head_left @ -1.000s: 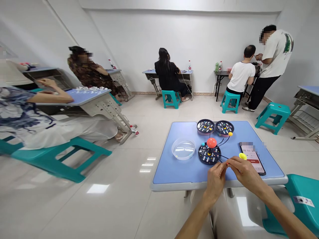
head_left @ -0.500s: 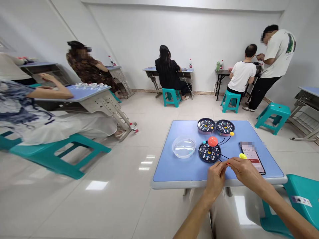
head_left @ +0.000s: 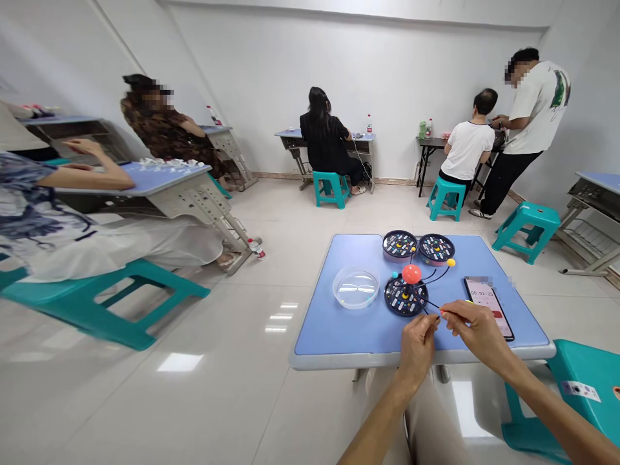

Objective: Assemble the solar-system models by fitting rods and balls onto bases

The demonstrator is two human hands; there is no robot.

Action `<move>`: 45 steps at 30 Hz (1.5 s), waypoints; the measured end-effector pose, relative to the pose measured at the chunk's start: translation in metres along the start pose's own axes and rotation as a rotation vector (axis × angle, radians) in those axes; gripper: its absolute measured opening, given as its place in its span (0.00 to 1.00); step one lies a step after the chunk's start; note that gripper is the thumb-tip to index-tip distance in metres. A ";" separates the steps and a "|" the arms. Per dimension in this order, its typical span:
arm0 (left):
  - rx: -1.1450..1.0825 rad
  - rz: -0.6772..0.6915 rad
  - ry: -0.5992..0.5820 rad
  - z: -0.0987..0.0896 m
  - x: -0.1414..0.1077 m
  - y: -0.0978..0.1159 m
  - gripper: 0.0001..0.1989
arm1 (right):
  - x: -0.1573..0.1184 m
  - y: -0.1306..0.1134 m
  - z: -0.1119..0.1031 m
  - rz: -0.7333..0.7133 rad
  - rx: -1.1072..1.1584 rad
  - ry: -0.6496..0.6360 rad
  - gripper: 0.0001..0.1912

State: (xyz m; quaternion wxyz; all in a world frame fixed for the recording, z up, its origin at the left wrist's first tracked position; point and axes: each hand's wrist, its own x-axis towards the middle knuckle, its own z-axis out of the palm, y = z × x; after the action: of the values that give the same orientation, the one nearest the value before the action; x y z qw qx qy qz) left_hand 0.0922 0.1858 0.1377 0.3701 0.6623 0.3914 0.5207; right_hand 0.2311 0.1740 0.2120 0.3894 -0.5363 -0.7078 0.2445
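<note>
A solar system model stands on the blue desk (head_left: 317,323). Its round black base (head_left: 393,303) has printed labels, and a large red-orange ball (head_left: 411,274) sits at its centre. Thin black rods spread out from it, with a cyan ball (head_left: 394,275) and a yellow-orange ball (head_left: 451,263) on their ends. My left hand (head_left: 417,339) is closed, pinching a black rod close to its dark tip. Closed just to the right, my right hand (head_left: 469,323) pinches a small red bead (head_left: 442,312) close to that tip. Part of a yellow ball shows behind the right hand.
A clear round dish (head_left: 356,289) with tiny beads lies left of the model. Two round black discs (head_left: 400,245) stand behind it. A phone (head_left: 504,323) showing a timer lies right. Teal stools (head_left: 584,361) and other people at desks surround me.
My fingertips, close together before, are now slightly apart, and the rod's dark tip shows between them. The yellow ball by my right hand is now mostly covered. The view has shifted slightly.
</note>
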 end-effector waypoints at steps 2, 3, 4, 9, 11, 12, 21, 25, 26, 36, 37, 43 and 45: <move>0.017 -0.004 -0.009 0.000 0.000 0.001 0.14 | -0.001 -0.001 0.000 0.180 0.163 0.013 0.15; 0.026 -0.003 -0.010 0.000 0.000 0.002 0.14 | -0.001 -0.002 0.000 0.254 0.234 0.020 0.16; 0.035 -0.001 -0.009 -0.001 0.001 0.002 0.14 | -0.001 -0.005 0.000 0.313 0.292 0.026 0.18; 0.059 0.016 0.015 -0.001 0.001 0.004 0.15 | 0.000 -0.019 0.001 0.498 0.518 0.056 0.22; 0.057 0.024 0.021 0.000 0.001 0.004 0.15 | -0.001 -0.020 0.002 0.557 0.593 0.101 0.23; 0.056 0.027 0.023 0.000 0.001 0.004 0.16 | -0.002 -0.020 0.003 0.585 0.620 0.124 0.23; 0.091 0.055 0.012 -0.001 0.000 0.003 0.15 | -0.006 -0.020 0.012 0.655 0.732 0.214 0.21; 0.115 0.049 -0.003 -0.002 0.000 0.006 0.14 | -0.009 -0.014 0.018 0.662 0.799 0.230 0.16; 0.126 0.048 -0.005 -0.002 0.000 0.007 0.14 | -0.010 -0.012 0.019 0.670 0.811 0.236 0.16; 0.154 0.057 -0.015 -0.005 0.000 0.008 0.13 | -0.009 -0.006 0.022 0.719 0.839 0.247 0.12; 0.155 0.058 -0.016 -0.005 0.000 0.008 0.13 | -0.009 -0.007 0.022 0.724 0.846 0.249 0.13; 0.158 0.058 -0.018 -0.004 -0.001 0.007 0.14 | -0.011 -0.009 0.023 0.662 0.728 0.254 0.15; 0.161 0.056 -0.016 -0.004 0.000 0.006 0.14 | -0.012 -0.009 0.022 0.594 0.639 0.241 0.17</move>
State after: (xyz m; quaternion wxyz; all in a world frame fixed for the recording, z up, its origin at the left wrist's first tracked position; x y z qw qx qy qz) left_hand 0.0890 0.1831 0.1438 0.3043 0.7048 0.4102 0.4924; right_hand 0.2093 0.1618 0.2025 0.5279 -0.5936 -0.3620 0.4878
